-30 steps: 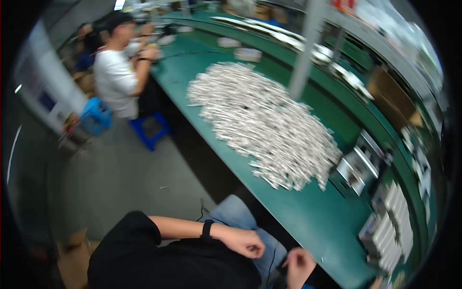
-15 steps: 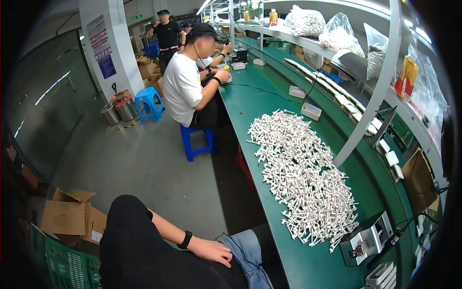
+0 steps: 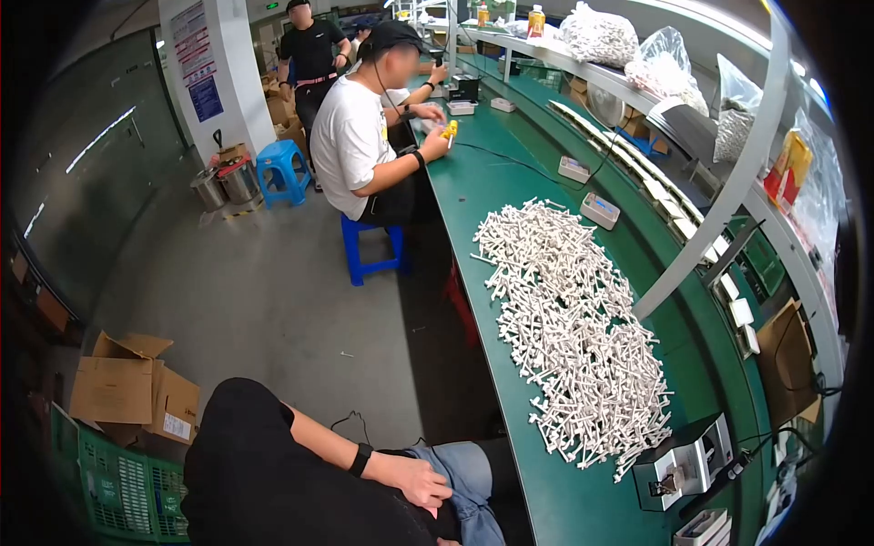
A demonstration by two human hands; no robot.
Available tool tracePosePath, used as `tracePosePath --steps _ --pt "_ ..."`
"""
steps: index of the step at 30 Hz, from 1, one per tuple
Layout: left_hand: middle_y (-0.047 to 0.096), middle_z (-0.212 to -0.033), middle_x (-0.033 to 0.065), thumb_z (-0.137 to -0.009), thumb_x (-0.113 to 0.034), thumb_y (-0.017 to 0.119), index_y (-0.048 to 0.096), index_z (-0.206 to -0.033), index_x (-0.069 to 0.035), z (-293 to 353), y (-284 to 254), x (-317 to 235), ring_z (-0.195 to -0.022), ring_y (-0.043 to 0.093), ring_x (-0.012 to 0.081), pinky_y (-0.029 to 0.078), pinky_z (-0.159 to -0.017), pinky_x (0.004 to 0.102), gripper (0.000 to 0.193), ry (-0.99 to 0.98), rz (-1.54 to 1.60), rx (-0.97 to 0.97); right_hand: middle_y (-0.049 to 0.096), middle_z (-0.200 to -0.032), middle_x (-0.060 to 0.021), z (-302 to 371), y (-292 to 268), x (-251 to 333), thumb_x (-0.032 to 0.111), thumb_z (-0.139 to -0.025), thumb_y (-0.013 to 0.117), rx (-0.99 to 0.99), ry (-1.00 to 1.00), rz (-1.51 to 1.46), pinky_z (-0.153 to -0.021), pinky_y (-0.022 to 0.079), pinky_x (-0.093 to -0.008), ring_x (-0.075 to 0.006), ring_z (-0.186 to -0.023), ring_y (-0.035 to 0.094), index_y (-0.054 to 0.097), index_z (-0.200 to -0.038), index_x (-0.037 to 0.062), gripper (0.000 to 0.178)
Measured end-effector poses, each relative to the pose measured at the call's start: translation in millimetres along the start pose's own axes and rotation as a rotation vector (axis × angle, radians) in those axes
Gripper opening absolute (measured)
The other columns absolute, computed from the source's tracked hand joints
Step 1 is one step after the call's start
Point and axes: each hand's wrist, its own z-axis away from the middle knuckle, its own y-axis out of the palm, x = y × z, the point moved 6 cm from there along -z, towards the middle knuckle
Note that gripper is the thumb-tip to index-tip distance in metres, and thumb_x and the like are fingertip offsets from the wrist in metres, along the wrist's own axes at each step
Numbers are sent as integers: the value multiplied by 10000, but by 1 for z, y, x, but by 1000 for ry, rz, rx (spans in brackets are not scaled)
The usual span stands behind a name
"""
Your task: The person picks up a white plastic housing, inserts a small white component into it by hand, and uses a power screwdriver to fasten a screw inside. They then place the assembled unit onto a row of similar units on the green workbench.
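Observation:
My left hand [image 3: 419,480], with a black band at the wrist, is over my lap beside the blue-grey cloth [image 3: 464,469] on my leg. Its fingers are curled in. A small pinkish patch shows just below them, and I cannot make out whether it is a held thing or skin. At the lower picture edge a sliver of skin, apparently my right hand [image 3: 447,542], peeks in with its fingers hidden. To the right, a large heap of small white plastic pieces [image 3: 574,328], long-stemmed like anchors or pegs, lies on the green table [image 3: 569,505].
A grey-and-black bench device [image 3: 683,464] stands at the heap's near end. Small grey boxes [image 3: 600,210] lie beyond it. A person in white [image 3: 350,146] sits further along, handling something yellow. Bags line the shelf [image 3: 692,109]. Cartons [image 3: 118,391] and a green crate [image 3: 127,482] stand left.
My left hand has gone from lying flat with fingers spread to curled in, slightly lower. The view has shifted a little. The seated person's hands have moved, and the standing person has lowered an arm.

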Motion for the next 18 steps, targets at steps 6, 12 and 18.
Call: tracePosePath --steps 6,12,18 --pt "556 -883 60 -961 -261 604 579 -1064 -147 17 -6 10 -857 670 227 561 -641 348 156 -290 245 302 637 -1211 -244 20 11 78 53 -992 536 -325 -262 288 -909 537 -466 -436 -1044 634 590 -1349 -9 366" --pt "639 -945 89 -981 -229 550 528 -1182 -169 27 8 22 -876 694 290 555 -704 408 211 -445 506 464 670 -1095 -189 18 23 24 214 -1053 587 -554 -243 345 -808 537 -410 -294 -938 652 643 -1201 -1 267" --pt "672 -838 177 -975 -230 570 614 -1010 -23 56 -27 25 -840 688 366 494 -709 482 214 -613 780 548 657 -1037 -162 32 11 20 262 -1063 590 -656 -565 1064 -787 521 -389 -245 -916 622 649 -1138 6 273"
